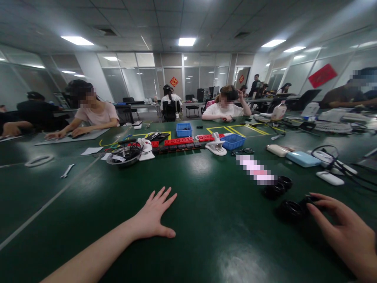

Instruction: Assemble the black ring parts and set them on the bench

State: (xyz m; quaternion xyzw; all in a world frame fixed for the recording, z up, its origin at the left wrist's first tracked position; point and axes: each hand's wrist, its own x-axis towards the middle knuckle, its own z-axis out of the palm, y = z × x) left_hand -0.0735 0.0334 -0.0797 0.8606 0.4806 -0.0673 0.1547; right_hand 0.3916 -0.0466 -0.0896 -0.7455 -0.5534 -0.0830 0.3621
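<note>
My left hand (154,216) lies flat, palm down, on the dark green table (206,228), fingers spread, holding nothing. My right hand (344,230) reaches in from the lower right. Its fingertips touch a small black ring-shaped part (309,200). Another black ring (291,208) lies just left of it. Two more black rings (277,188) sit a little farther off, beside a blurred pink strip. Whether the fingers grip the part or only touch it is unclear.
Mid-table stand red power strips (178,141), two blue bins (184,129), a white clamp tool (216,146) and a bowl of cables (123,156). A wrench (67,171) lies at left. Power banks and cables (303,158) lie at right. Several people sit across the table.
</note>
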